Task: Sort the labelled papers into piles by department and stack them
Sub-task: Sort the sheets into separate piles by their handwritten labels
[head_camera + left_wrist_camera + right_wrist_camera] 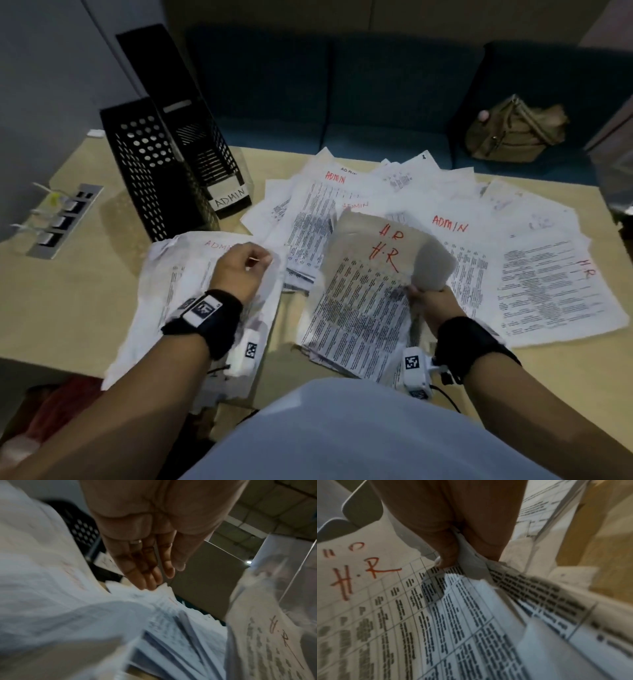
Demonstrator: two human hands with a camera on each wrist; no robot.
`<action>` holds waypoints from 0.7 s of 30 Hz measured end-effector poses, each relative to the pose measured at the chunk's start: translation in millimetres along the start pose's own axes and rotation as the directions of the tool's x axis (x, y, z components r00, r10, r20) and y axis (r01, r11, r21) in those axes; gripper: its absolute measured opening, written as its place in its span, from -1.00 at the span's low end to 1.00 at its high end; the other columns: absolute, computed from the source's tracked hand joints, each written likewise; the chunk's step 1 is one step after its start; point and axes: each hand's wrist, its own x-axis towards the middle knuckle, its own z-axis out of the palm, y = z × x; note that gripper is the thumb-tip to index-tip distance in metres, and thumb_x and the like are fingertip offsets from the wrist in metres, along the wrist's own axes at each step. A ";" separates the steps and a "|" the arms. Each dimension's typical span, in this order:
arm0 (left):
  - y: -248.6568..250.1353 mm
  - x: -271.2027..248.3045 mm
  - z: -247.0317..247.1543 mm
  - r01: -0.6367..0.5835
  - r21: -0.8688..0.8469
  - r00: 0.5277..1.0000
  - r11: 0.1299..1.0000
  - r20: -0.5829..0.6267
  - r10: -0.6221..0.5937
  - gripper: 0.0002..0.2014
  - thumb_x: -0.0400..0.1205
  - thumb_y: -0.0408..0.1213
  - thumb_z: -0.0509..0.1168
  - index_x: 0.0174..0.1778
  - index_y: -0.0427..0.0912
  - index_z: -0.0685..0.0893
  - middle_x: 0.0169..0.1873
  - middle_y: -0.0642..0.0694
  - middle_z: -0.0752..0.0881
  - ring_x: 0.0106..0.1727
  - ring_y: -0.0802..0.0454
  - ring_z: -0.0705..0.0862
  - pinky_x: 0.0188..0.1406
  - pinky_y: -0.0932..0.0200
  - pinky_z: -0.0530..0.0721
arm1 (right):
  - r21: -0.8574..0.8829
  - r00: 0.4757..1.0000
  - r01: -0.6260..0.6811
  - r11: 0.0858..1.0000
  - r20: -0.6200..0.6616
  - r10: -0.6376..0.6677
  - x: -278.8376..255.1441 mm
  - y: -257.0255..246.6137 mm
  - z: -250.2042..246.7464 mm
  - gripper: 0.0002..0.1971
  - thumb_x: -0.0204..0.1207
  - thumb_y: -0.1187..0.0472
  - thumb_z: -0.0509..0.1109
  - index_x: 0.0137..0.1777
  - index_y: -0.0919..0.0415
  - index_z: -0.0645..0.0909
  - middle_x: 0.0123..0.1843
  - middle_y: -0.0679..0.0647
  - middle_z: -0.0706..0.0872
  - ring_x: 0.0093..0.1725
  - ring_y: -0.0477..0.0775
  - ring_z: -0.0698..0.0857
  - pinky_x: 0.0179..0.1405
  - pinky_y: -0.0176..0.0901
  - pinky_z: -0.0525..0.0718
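A pale wooden table (85,291) is standing before a dark blue sofa (376,102), and the sorting is looking about half done: an ADMIN pile (191,281) is lying near the left edge, an HR pile (359,308) at the near edge, with mixed sheets (513,260) fanned toward the far right corner. The left hand (239,270), fingers straight, is hovering over the ADMIN pile; the right hand (430,301) is pinching an HR sheet (383,246), lifting it over the HR pile
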 end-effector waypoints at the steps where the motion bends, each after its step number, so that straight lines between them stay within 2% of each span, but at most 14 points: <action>1: 10.8 6.6 16.8 0.019 -0.064 0.998 0.998 0.061 -0.016 -0.92 0.60 -0.28 0.37 -0.20 -0.03 0.68 -0.09 -0.13 0.74 0.02 -0.13 0.72 0.13 0.03 0.68 | 0.045 1.000 -0.007 0.999 -0.017 0.008 0.3 3.5 -6.0 -0.85 0.48 0.42 0.44 0.03 0.44 0.62 -0.23 0.19 0.76 -0.25 0.13 0.70 -0.27 -0.15 0.63; 3: 27.3 22.8 50.0 0.017 -0.044 0.985 0.999 0.172 -0.009 -0.99 0.60 -0.27 0.37 -0.11 -0.08 0.69 -0.11 -0.14 0.77 0.00 -0.16 0.74 0.14 -0.06 0.71 | 0.101 0.997 -0.022 0.995 -0.066 0.029 4.8 11.2 -22.3 -0.84 0.46 0.42 0.44 0.03 0.41 0.64 -0.20 0.13 0.83 -0.27 0.01 0.76 -0.31 -0.23 0.68; 5: 40.4 34.7 81.8 0.043 0.030 0.963 0.999 0.264 -0.050 -0.78 0.59 -0.20 0.38 0.14 -0.14 0.65 0.02 -0.14 0.76 0.01 -0.15 0.74 0.11 -0.02 0.72 | 0.116 0.992 -0.075 0.990 -0.094 0.086 10.0 19.4 -40.3 -0.81 0.50 0.30 0.43 0.08 0.33 0.60 -0.07 0.21 0.77 -0.31 -0.03 0.75 -0.36 -0.20 0.69; 6: 48.2 37.7 95.1 0.089 0.039 0.946 0.995 0.308 -0.097 -0.65 0.58 -0.17 0.39 0.26 -0.14 0.58 0.09 -0.13 0.73 0.05 -0.14 0.73 0.13 0.00 0.71 | 0.122 0.988 -0.115 0.986 -0.092 0.127 9.8 20.3 -47.7 -0.88 0.54 0.28 0.38 0.04 0.24 0.56 -0.10 0.14 0.70 -0.39 -0.13 0.73 -0.47 -0.27 0.69; 7: 53.9 39.9 107.7 0.128 0.038 0.930 0.991 0.342 -0.134 -0.54 0.57 -0.15 0.42 0.36 -0.14 0.51 0.14 -0.12 0.70 0.10 -0.14 0.71 0.15 -0.01 0.70 | 0.126 0.984 -0.134 0.983 -0.098 0.147 11.7 23.6 -55.0 -0.96 0.58 0.30 0.33 -0.04 0.18 0.53 -0.17 0.08 0.63 -0.47 -0.18 0.68 -0.59 -0.34 0.64; 9: 61.0 42.4 131.2 0.151 0.054 0.918 0.987 0.362 -0.160 -0.41 0.53 -0.13 0.46 0.43 -0.17 0.42 0.23 -0.17 0.65 0.17 -0.19 0.67 0.20 -0.04 0.66 | 0.177 0.978 -0.141 0.974 -0.125 0.164 14.1 31.3 -63.0 -0.86 0.57 0.45 0.24 -0.11 0.22 0.53 -0.27 0.09 0.57 -0.56 -0.14 0.59 -0.78 -0.35 0.43; 10: 63.1 42.5 140.7 0.127 0.086 0.924 0.988 0.351 -0.149 -0.42 0.52 -0.14 0.47 0.40 -0.19 0.44 0.27 -0.18 0.62 0.20 -0.20 0.65 0.21 -0.02 0.64 | 0.180 0.976 -0.146 0.973 -0.133 0.171 13.5 33.6 -64.5 -0.88 0.56 0.49 0.23 -0.06 0.31 0.55 -0.30 0.12 0.57 -0.56 -0.07 0.55 -0.79 -0.36 0.34; 12: 68.2 37.7 157.3 0.070 0.142 0.951 0.987 0.288 -0.109 -0.52 0.49 -0.16 0.49 0.29 -0.19 0.57 0.26 -0.18 0.55 0.16 -0.15 0.64 0.21 0.05 0.63 | 0.151 0.974 -0.154 0.976 -0.144 0.176 11.5 39.7 -64.8 -0.89 0.55 0.45 0.26 0.04 0.42 0.55 -0.33 0.17 0.59 -0.47 0.10 0.48 -0.66 -0.27 0.35; 13: 72.0 32.6 162.9 0.061 0.124 0.965 0.990 0.247 -0.091 -0.59 0.48 -0.20 0.50 0.22 -0.18 0.63 0.24 -0.13 0.50 0.14 -0.10 0.62 0.21 0.14 0.60 | 0.128 0.978 -0.143 0.981 -0.135 0.160 13.0 44.5 -64.5 -0.90 0.53 0.41 0.30 0.01 0.42 0.56 -0.37 0.16 0.60 -0.45 0.14 0.46 -0.57 -0.19 0.38; 15: 77.4 18.9 171.0 0.063 0.074 0.979 0.995 0.187 -0.076 -0.78 0.46 -0.32 0.50 -0.01 -0.06 0.72 0.26 -0.03 0.44 0.21 -0.03 0.54 0.20 0.27 0.45 | 0.097 0.982 -0.142 0.985 -0.111 0.152 13.2 45.6 -67.8 -0.94 0.40 0.36 0.38 -0.20 0.33 0.55 -0.48 0.13 0.58 -0.44 0.15 0.44 -0.46 -0.04 0.36; 17: 78.4 7.4 174.3 0.052 -0.002 0.988 0.999 0.148 -0.051 -0.57 0.41 -0.49 0.50 -0.24 0.24 0.64 0.38 -0.07 0.46 0.36 -0.05 0.51 0.28 0.26 0.45 | 0.072 0.987 -0.145 0.987 -0.062 0.149 10.9 41.3 -70.5 -0.91 0.30 0.41 0.33 -0.27 0.25 0.49 -0.43 0.14 0.55 -0.38 0.15 0.47 -0.42 0.02 0.39; 18: 79.4 1.2 174.2 0.035 -0.019 0.989 0.999 0.142 -0.032 -0.49 0.40 -0.54 0.49 -0.29 0.31 0.63 0.47 -0.06 0.41 0.43 -0.04 0.47 0.32 0.26 0.49 | 0.068 0.988 -0.147 0.987 -0.032 0.150 7.7 37.1 -71.0 -0.86 0.35 0.48 0.28 -0.27 0.23 0.48 -0.40 0.14 0.53 -0.35 0.14 0.47 -0.41 -0.02 0.42; 19: 82.4 -5.2 171.2 0.006 -0.026 0.992 1.000 0.124 -0.003 -0.50 0.40 -0.55 0.49 -0.29 0.31 0.67 0.56 0.00 0.29 0.50 -0.01 0.38 0.35 0.33 0.47 | 0.068 0.990 -0.136 0.988 -0.022 0.138 8.0 37.0 -72.3 -0.80 0.41 0.55 0.23 -0.28 0.24 0.47 -0.39 0.15 0.51 -0.35 0.12 0.46 -0.40 -0.07 0.41; 21: 81.5 -10.7 169.0 -0.055 0.023 0.996 0.998 0.070 0.053 -0.69 0.45 -0.49 0.49 -0.24 0.11 0.80 0.64 0.17 0.09 0.62 0.08 0.11 0.39 0.46 0.19 | 0.060 0.995 -0.095 0.994 -0.017 0.096 3.2 31.2 -72.4 -0.75 0.45 0.61 0.17 -0.29 0.28 0.48 -0.39 0.16 0.50 -0.36 0.11 0.43 -0.36 -0.08 0.38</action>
